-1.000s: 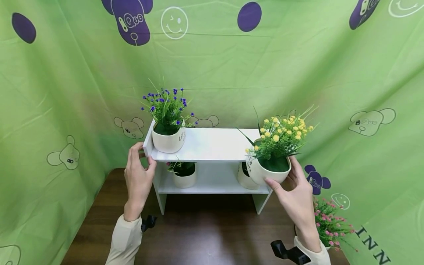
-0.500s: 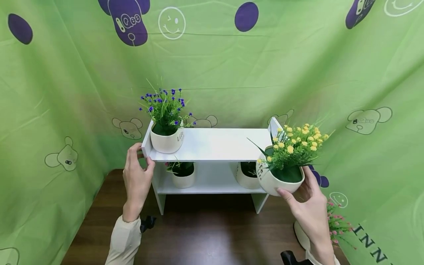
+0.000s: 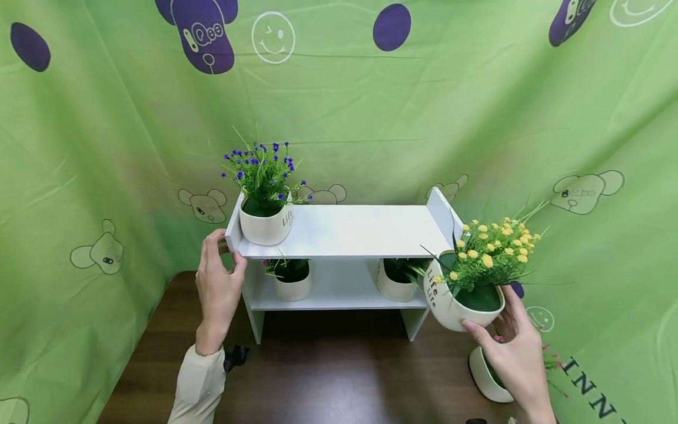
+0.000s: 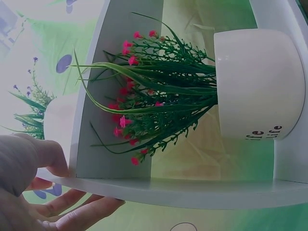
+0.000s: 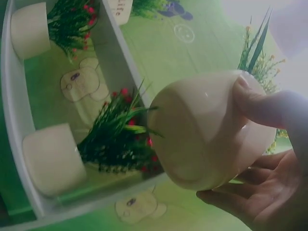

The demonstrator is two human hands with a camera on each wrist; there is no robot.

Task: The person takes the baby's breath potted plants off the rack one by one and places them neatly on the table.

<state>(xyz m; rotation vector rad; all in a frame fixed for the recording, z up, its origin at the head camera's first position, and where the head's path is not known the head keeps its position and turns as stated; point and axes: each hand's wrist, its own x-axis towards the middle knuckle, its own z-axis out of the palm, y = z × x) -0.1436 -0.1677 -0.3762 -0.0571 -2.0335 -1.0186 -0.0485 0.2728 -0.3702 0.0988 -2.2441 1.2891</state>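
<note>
Pinching the left end of the white shelf (image 3: 341, 257) between thumb and fingers with the left hand (image 3: 218, 291). Gripping the pot of yellow flowers (image 3: 458, 309) with the right hand (image 3: 514, 347) and holding it in the air in front of the shelf's right end. Enclosed behind and at both sides by a green curtain (image 3: 339, 112), creased and printed with purple spots, outlined animal heads and winking smiley faces. Based below on a dark brown, wood-grained surface (image 3: 328, 377). Clothed on the left arm in a cream sleeve (image 3: 196, 383). Carrying on the shelf's upper board, close by the left end, an upright white pot of purple-blue flowers (image 3: 265, 228). Bearing on the lower board, upright and well apart, a pot of pink-red flowers (image 3: 293, 290) to the left and a pot of red flowers (image 3: 396, 288) to the right. Bearing also, on the surface to the right of the shelf, a pot of pink flowers (image 3: 481, 374), partly hidden behind the right hand. Fitted beside the left wrist with a small black piece (image 3: 236, 357). Marked twice with "Life" in dark lettering (image 3: 431, 288) on the side of the held pot.
</note>
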